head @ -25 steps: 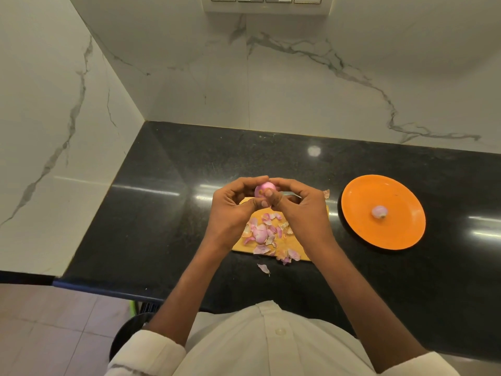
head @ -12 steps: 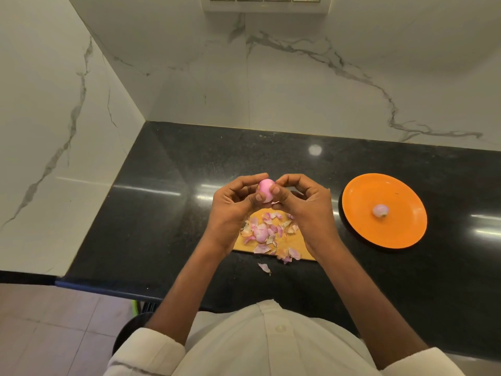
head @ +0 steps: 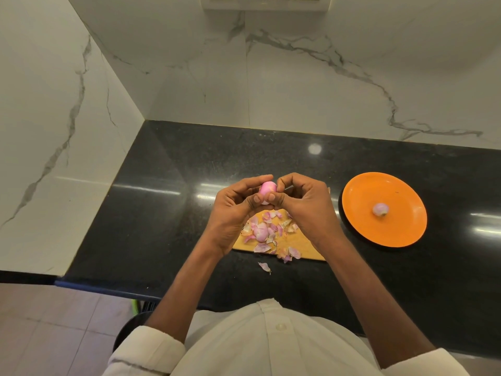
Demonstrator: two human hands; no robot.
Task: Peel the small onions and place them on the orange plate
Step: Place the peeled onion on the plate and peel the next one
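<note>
A small pink onion (head: 267, 188) is pinched between the fingertips of both hands, held above the wooden cutting board (head: 298, 244). My left hand (head: 235, 210) grips it from the left, my right hand (head: 303, 204) from the right, thumbs pressed against its near side. On the board lies another small onion (head: 261, 231) among several loose pink peels (head: 273, 226). The orange plate (head: 401, 232) sits to the right on the counter, with one peeled onion (head: 380, 209) near its middle.
The black granite counter (head: 168, 207) runs into a marble-walled corner at the left and back. One stray peel (head: 264, 267) lies on the counter in front of the board. The counter's front edge is close to my body.
Both hands have lifted the pink onion slightly and turned it between the fingertips; more of its smooth surface shows. Plate and board have not moved.
</note>
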